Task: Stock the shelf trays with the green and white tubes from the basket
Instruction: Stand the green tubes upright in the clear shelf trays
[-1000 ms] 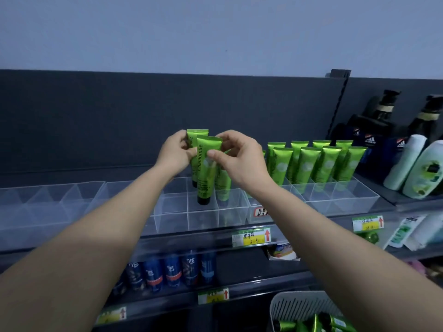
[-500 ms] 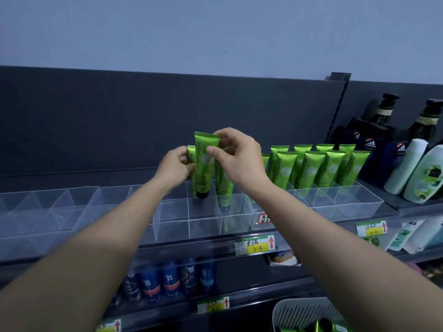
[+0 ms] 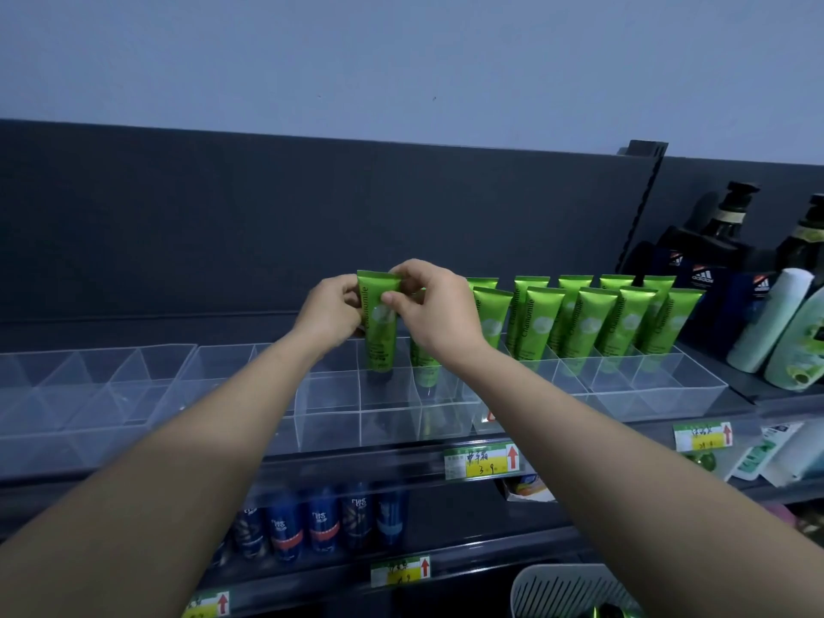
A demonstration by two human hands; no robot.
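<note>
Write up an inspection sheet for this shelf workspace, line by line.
Surface: clear shelf trays, divided into compartments.
Job's things: green tube upright, lower end inside a middle compartment; stocked tubes stand in two rows to its right; basket at the bottom edge, contents barely in view.
Clutter: nothing seen.
Grips: left hand and right hand both pinch the green tube near its top.
Cables: nothing seen.
Surroundings: bottles at right; blue cans on the lower shelf; price tag on the shelf edge; dark back panel.
</note>
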